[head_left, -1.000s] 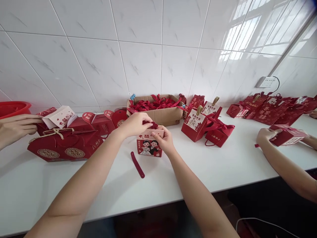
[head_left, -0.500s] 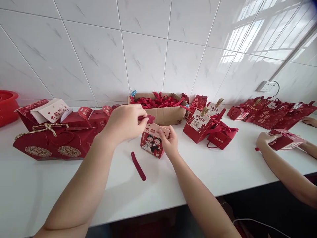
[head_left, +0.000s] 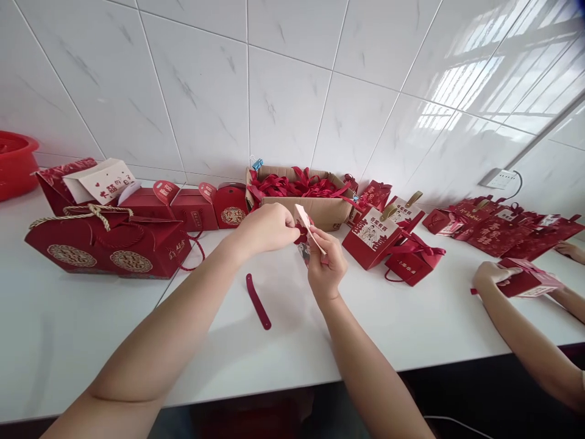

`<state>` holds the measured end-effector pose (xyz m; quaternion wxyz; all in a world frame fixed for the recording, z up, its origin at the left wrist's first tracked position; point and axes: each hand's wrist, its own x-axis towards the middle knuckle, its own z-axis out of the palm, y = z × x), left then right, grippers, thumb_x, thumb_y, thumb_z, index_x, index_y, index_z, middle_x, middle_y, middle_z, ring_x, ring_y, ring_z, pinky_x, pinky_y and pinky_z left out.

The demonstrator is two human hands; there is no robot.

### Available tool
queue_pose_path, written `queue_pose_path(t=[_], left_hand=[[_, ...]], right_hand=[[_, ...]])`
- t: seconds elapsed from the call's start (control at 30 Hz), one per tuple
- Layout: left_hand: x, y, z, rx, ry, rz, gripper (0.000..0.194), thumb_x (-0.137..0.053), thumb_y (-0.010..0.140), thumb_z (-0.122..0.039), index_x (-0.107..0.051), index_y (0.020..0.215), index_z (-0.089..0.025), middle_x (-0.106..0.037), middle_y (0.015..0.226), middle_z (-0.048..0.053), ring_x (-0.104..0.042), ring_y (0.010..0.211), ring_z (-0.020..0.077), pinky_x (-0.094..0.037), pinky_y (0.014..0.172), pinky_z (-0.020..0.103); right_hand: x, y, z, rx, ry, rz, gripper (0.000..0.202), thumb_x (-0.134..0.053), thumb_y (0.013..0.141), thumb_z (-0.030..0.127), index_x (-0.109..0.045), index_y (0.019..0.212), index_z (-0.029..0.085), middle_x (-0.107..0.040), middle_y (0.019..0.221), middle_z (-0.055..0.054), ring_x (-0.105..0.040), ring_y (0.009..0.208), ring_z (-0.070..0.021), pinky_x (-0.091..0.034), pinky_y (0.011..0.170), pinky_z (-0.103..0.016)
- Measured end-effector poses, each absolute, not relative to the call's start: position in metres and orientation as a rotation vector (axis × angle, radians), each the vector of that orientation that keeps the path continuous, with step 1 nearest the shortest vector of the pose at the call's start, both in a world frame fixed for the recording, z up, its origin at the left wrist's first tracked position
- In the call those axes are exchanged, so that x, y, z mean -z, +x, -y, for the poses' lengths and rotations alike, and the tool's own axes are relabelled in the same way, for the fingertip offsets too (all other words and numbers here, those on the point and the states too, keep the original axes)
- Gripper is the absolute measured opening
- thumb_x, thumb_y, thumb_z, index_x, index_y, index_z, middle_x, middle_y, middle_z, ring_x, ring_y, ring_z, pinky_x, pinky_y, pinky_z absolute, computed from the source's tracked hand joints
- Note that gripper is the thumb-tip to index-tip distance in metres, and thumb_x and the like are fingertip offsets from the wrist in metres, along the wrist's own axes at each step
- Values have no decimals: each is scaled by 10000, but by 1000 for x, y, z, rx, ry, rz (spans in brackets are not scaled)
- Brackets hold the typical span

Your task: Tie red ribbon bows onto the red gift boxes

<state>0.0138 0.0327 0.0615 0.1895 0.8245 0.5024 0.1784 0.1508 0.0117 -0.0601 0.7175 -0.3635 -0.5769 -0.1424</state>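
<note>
My right hand grips a small red-and-cream gift box by its upper part, now turned partly edge-on, with the cream flap tilted up. My left hand is closed in a pinch at the left side of the box. Between its fingertips and the box shows a bit of a dark red paper piece, mostly hidden. A dark red strip with a small hole at each end lies on the white table below my hands.
Behind my hands stands a cardboard box of red ribbons. Red gift boxes line the left, and a red box with a bow stands right. At far right another person's hands hold a red box.
The gift box has been lifted and turned, its printed front now facing away to the left. My left hand has moved right and down against it. The view has shifted slightly.
</note>
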Motion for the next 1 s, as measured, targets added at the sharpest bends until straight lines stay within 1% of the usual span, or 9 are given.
queue_pose_path(t=[0.1, 0.23, 0.33, 0.6, 0.67, 0.77, 1.0], left_hand=[[-60, 15, -34, -511, 2275, -1365, 269, -523, 669, -251, -305, 525, -188, -307, 519, -14, -261, 462, 93, -143, 471, 301], [-57, 18, -35, -497, 2268, -1388, 246, -515, 728, -320, -405, 550, -192, -426, 543, 3, -357, 471, 114, -166, 465, 301], [-55, 21, -34, -510, 2310, -1408, 284, -504, 771, -354, -422, 553, -192, -473, 536, 8, -389, 465, 122, -193, 467, 302], [-52, 25, -30, -637, 2350, -1284, 323, -492, 810, -338, -416, 538, -181, -537, 567, 10, -418, 483, 116, -260, 499, 287], [-52, 25, -30, -645, 2345, -1255, 317, -491, 808, -322, -412, 535, -180, -548, 579, 7, -408, 482, 112, -254, 493, 285], [-51, 26, -33, -642, 2339, -1266, 323, -495, 789, -302, -391, 509, -180, -528, 553, 1, -388, 472, 108, -243, 485, 285], [-47, 26, -39, -654, 2330, -1344, 271, -494, 692, -244, -360, 463, -190, -511, 521, -5, -378, 460, 115, -205, 468, 300]], right_hand=[[57, 147, -8, 193, -849, 1203, 68, -578, 884, 186, -635, 903, 218, -751, 975, -66, -716, 899, -186, -593, 746, -349], [54, 145, -6, 10, -899, 1095, 75, -604, 868, 247, -651, 905, 201, -749, 948, -57, -714, 877, -174, -585, 765, -322], [55, 145, -7, -116, -928, 1049, 112, -616, 860, 281, -661, 910, 192, -745, 953, -53, -703, 866, -166, -576, 773, -315], [57, 145, -9, -158, -988, 1067, 139, -609, 854, 310, -665, 901, 192, -741, 925, -44, -686, 843, -162, -551, 760, -305], [57, 145, -9, -164, -1005, 1062, 153, -607, 855, 318, -666, 911, 188, -739, 908, -42, -682, 823, -158, -547, 744, -299], [57, 146, -8, -176, -1029, 1058, 178, -598, 859, 334, -667, 929, 186, -738, 901, -41, -677, 817, -160, -545, 739, -303], [57, 144, -7, -202, -1000, 1066, 171, -599, 857, 324, -671, 938, 191, -735, 888, -37, -676, 821, -165, -539, 743, -305]])
